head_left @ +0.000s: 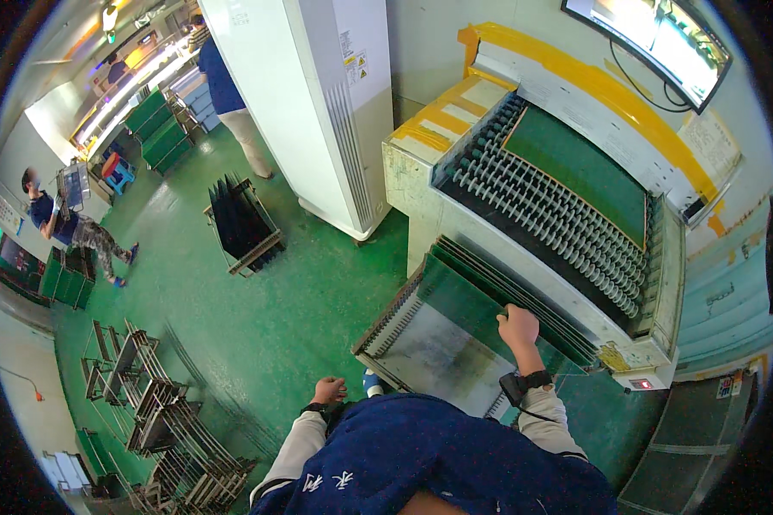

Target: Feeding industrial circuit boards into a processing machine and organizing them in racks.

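My right hand is closed at the upper edge of a flat green panel, the nearest of several standing in a slotted metal rack. Its fingertips are partly hidden behind the panel's edge. To the left of the rack my left hand hangs low with curled fingers and nothing visible in them. Beyond the rack stands a roller conveyor machine, and another green panel lies flat on its rollers.
A tall white cabinet stands left of the machine. A rack of dark panels sits on the green floor. Empty metal racks crowd the lower left. One person carries a framed piece; another stands behind the cabinet.
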A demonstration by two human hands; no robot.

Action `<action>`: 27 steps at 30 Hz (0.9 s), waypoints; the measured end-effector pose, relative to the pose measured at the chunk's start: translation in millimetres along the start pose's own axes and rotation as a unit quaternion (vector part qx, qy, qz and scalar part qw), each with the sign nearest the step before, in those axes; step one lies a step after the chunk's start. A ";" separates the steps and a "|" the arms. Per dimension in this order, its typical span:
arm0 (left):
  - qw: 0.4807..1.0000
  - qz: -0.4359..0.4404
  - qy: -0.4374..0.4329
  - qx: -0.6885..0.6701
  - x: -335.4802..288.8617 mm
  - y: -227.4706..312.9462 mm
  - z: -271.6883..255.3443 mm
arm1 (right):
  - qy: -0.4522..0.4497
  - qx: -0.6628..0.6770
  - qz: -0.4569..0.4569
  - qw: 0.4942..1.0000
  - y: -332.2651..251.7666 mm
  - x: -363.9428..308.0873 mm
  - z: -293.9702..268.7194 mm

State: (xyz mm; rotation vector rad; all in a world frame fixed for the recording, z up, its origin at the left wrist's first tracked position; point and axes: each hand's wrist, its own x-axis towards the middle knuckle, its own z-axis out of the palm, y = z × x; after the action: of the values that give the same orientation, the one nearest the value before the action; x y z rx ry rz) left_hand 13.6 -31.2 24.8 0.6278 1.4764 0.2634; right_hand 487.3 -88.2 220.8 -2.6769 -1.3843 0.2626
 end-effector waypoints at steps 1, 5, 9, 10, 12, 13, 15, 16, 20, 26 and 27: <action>1.000 -0.002 0.001 -0.001 -3.0 2.6 1.9 | -0.002 -0.003 -0.001 1.000 1.0 0.0 0.4; 1.000 -0.001 0.003 -0.011 -6.8 5.2 3.1 | 0.001 0.002 -0.007 1.000 2.9 -0.2 3.2; 1.000 -0.006 -0.003 -0.013 -4.0 3.2 1.1 | 0.002 0.002 -0.004 1.000 1.5 -0.9 2.1; 1.000 -0.004 -0.001 -0.007 -3.1 2.4 0.8 | 0.004 0.002 -0.003 1.000 1.1 -1.1 1.9; 1.000 -0.001 0.001 0.003 -0.9 0.8 -0.1 | -0.003 0.002 0.002 1.000 0.0 -0.9 0.5; 1.000 -0.001 0.002 0.006 0.3 0.0 -0.8 | -0.007 0.002 0.004 1.000 -0.3 -0.8 0.1; 1.000 -0.002 -0.001 0.007 2.5 -1.2 -1.8 | -0.006 -0.001 0.005 1.000 0.1 -0.7 0.7; 1.000 -0.003 -0.004 0.004 3.5 -1.7 -2.1 | -0.006 -0.002 0.006 1.000 0.1 -0.7 0.6; 1.000 -0.006 -0.011 0.003 8.2 -5.1 -5.4 | -0.007 -0.009 -0.004 1.000 -1.5 -1.4 -2.1; 1.000 0.000 -0.012 0.016 11.2 -7.4 -7.1 | -0.011 -0.013 -0.002 1.000 0.3 -0.5 0.1; 1.000 0.000 -0.011 0.017 11.8 -8.2 -7.5 | -0.012 -0.013 -0.001 1.000 0.3 -0.2 0.3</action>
State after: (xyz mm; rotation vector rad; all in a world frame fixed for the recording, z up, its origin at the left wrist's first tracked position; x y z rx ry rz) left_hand 5.8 -29.9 10.6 0.6566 1.4615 0.2319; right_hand 487.4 -88.5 220.5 -2.7022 -1.4075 0.2791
